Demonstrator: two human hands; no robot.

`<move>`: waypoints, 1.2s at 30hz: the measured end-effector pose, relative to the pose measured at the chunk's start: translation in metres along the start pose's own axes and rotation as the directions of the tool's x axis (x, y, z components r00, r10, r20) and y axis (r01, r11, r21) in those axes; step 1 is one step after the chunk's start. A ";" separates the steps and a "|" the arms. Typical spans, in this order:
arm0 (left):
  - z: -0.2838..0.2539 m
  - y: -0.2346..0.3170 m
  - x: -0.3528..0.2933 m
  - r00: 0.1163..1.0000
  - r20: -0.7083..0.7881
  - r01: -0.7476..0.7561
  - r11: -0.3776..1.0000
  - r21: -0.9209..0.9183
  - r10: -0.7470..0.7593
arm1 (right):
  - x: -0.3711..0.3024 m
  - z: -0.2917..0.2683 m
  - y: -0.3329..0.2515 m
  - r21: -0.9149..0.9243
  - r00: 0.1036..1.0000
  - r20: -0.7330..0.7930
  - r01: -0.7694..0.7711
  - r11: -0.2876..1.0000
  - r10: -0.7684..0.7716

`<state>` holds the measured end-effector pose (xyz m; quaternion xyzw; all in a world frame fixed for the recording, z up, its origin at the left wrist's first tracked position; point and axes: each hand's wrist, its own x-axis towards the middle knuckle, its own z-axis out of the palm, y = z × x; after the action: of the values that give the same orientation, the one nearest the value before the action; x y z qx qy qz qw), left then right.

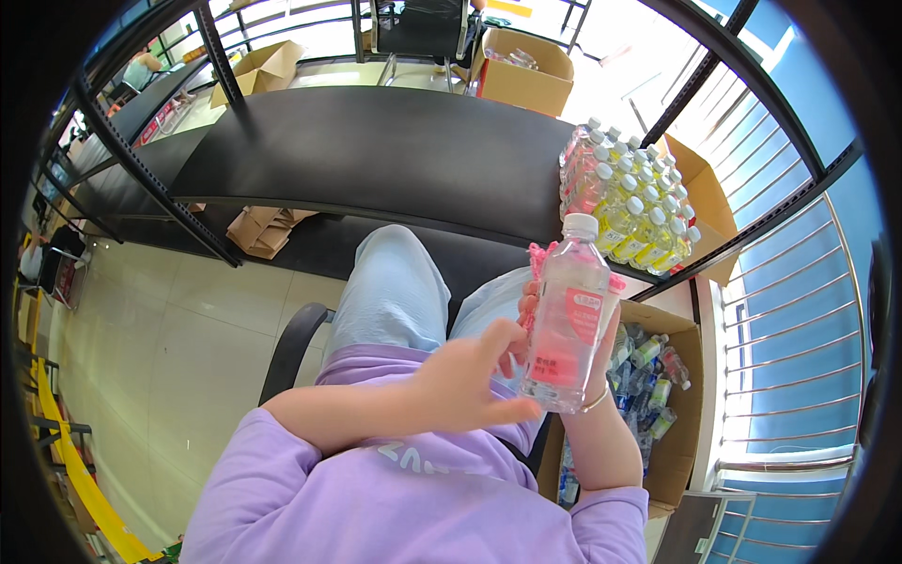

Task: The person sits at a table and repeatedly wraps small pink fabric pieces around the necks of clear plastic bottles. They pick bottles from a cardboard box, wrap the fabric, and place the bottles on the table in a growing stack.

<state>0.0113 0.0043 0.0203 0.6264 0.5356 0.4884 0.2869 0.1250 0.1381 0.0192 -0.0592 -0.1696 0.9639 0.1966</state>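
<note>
In front of my lap, my right hand [603, 362] grips a clear plastic bottle [568, 324] from behind. The bottle stands slightly tilted, with a white cap and a pink label, and looks nearly see-through. Bits of pink cord or knitted stuff [539, 260] show at both sides behind it; the rest of that is hidden. My left hand [474, 376], a little blurred, is just left of the bottle with thumb and fingers apart. It appears to hold nothing, and whether a fingertip touches the bottle I cannot tell.
A black table [395, 155] curves ahead, with a pack of white-capped bottles [634, 202] at its right end. Below right, an open carton [681, 451] holds many plastic bottles. Brown paper [263, 230] lies on the lower shelf. Metal railings [785, 329] run along the right.
</note>
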 end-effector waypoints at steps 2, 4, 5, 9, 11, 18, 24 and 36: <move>-0.013 0.000 0.009 0.997 -0.060 -0.049 0.999 -0.014 0.048 | -0.001 0.001 0.001 -0.003 1.000 0.006 -0.008 1.000 0.008; -0.022 -0.002 0.017 0.974 -0.219 -0.062 0.998 -0.030 0.054 | -0.002 0.006 0.004 0.037 0.998 0.047 -0.045 0.998 0.043; -0.023 -0.004 0.024 0.952 -0.305 -0.074 0.987 -0.142 0.027 | -0.003 0.012 0.007 0.079 0.994 0.086 -0.077 0.994 0.070; -0.024 -0.016 0.050 0.944 -0.273 -0.002 0.822 -0.570 -0.187 | -0.007 0.011 0.012 0.051 0.967 0.010 -0.253 0.966 0.253; -0.034 -0.017 0.051 0.940 0.101 0.289 0.602 -0.745 -0.327 | -0.006 0.005 0.014 0.038 0.949 0.043 -0.315 0.948 0.313; -0.042 -0.011 0.045 0.925 0.148 0.329 0.542 -0.773 -0.350 | -0.009 0.002 0.014 0.050 0.897 0.064 -0.441 0.896 0.438; -0.077 -0.015 0.052 0.961 0.094 0.212 0.476 -0.854 -0.260 | -0.013 -0.004 0.018 -0.138 0.890 0.020 -0.449 0.883 0.455; -0.088 -0.003 0.042 0.841 -0.145 0.057 0.351 -0.935 -0.521 | -0.007 0.009 0.014 -0.804 0.989 0.119 0.146 0.576 -0.085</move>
<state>-0.0727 0.0310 0.0620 0.1393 0.3372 0.7590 0.5392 0.1249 0.1202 0.0231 -0.0989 -0.6000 0.7671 0.2044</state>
